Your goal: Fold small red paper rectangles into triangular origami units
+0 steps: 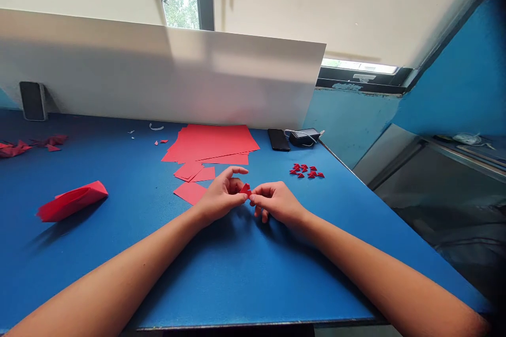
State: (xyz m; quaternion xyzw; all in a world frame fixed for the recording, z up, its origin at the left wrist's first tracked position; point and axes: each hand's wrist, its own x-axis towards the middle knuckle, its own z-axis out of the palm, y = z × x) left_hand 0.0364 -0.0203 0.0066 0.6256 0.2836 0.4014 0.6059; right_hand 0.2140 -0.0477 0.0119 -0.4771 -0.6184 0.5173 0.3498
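Between my two hands, above the blue table, is a small folded piece of red paper [245,190]. My left hand [223,192] pinches it from the left between thumb and finger, the index finger stretched out above. From the right, my right hand [279,201] has thumb and index finger closed on its lower right edge. Part of the paper is hidden by the fingertips. Left of my left hand lie several small red paper squares [190,193], below a stack of larger red sheets [213,142]. Several small folded red triangles [304,170] sit in a cluster to the right.
A larger folded red paper [75,201] lies at left, with more red pieces [16,149] behind it. A phone [33,101] leans on a white board [190,79]. A black phone [279,140] and a black device with a cable [303,138] lie near the table's right edge.
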